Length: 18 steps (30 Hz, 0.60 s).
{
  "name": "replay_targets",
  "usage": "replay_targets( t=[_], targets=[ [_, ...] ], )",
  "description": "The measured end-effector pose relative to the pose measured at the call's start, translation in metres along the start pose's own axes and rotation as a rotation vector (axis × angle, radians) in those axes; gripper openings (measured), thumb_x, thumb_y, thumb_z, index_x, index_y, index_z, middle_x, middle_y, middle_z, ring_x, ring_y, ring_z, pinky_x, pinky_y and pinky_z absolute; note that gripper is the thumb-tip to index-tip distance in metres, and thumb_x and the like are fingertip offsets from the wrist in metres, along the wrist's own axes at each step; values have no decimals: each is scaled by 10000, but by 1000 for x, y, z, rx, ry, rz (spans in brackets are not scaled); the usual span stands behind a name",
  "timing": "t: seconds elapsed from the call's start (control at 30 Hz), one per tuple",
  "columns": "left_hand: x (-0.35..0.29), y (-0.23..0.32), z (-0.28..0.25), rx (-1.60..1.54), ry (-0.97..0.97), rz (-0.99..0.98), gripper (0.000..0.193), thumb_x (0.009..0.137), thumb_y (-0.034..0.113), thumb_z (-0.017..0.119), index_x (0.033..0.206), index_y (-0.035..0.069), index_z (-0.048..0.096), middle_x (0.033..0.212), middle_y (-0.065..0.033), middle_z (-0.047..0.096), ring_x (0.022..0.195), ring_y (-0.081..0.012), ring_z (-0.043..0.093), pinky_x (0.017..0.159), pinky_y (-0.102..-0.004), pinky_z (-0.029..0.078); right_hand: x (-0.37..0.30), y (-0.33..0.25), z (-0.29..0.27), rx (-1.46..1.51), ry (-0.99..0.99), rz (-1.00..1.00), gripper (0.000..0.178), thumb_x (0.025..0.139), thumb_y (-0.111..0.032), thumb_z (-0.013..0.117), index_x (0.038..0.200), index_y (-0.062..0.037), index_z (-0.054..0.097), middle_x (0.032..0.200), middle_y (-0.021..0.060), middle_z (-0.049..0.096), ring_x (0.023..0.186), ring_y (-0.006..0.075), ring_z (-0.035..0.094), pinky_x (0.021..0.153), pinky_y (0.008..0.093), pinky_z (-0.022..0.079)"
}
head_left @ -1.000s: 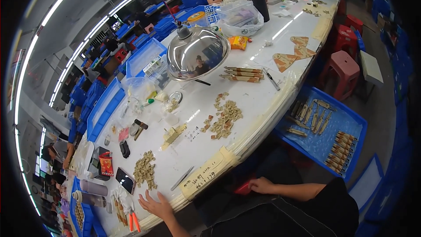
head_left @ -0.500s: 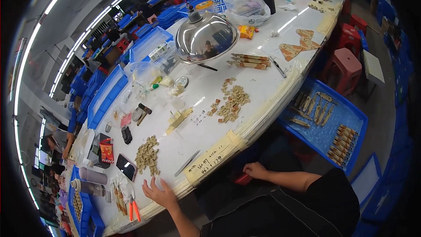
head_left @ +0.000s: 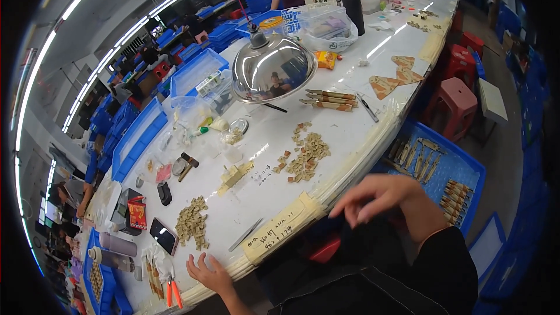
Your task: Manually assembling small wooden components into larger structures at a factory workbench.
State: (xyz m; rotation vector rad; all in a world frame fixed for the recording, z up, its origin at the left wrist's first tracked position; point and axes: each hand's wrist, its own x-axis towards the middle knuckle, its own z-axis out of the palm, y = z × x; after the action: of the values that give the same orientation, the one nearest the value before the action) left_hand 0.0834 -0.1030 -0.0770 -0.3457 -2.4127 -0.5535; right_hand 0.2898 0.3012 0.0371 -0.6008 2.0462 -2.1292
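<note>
My left hand (head_left: 209, 273) rests at the table's near edge with its fingers spread and nothing in them. Just beyond it lies a heap of small beige pieces (head_left: 192, 222), beside a dark phone (head_left: 164, 236). Raised over the edge further right, my right hand (head_left: 380, 197) has its fingers loosely bent and apart, with no object visible in it. Between the two hands, metal tweezers (head_left: 245, 234) lie by the yellow tape strip (head_left: 280, 234) on the edge. A second heap of beige and brown pieces (head_left: 307, 157) lies beyond the right hand.
A shiny domed lamp (head_left: 273, 70) hangs over the table. Bundled patterned sticks (head_left: 329, 100), a pen-like tool (head_left: 367, 108) and flat patterned pieces (head_left: 385, 86) lie at right. A blue tray (head_left: 431, 182) holds similar sticks. Orange-handled pliers (head_left: 173, 293) lie at lower left. People sit beyond.
My right hand has risen from beside my lap to above the table edge, and its fingers have opened. My left hand stays by the edge. The view has shifted slightly.
</note>
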Motion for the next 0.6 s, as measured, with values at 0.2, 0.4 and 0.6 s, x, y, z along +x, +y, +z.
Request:
replay_targets(
  t=[0.2,0.4,0.6],
  targets=[
    [6,7,7,-20,18,-12,179,839,111,538,974,20,613,1239,-153,492,1179,-327,404,1001,-406,328,12,47,29,-109,417,24,128,892,-128,576,850,-35,653,563,-11,510,484,83,410,468,208,338],
    [2,5,-1,-53,-3,-19,163,849,102,523,950,10,612,1200,-139,520,1139,-307,437,964,-386,360,-69,204,83,-639,462,512,215,873,-295,584,856,-103,678,592,43,606,477,215,532,498,283,416],
    [2,4,3,-81,-13,18,159,858,103,516,938,4,611,1182,-129,534,1117,-296,453,941,-374,378,-104,248,117,-1069,856,531,143,807,-232,618,751,-102,638,591,30,616,478,231,559,462,300,419]
  ],
)
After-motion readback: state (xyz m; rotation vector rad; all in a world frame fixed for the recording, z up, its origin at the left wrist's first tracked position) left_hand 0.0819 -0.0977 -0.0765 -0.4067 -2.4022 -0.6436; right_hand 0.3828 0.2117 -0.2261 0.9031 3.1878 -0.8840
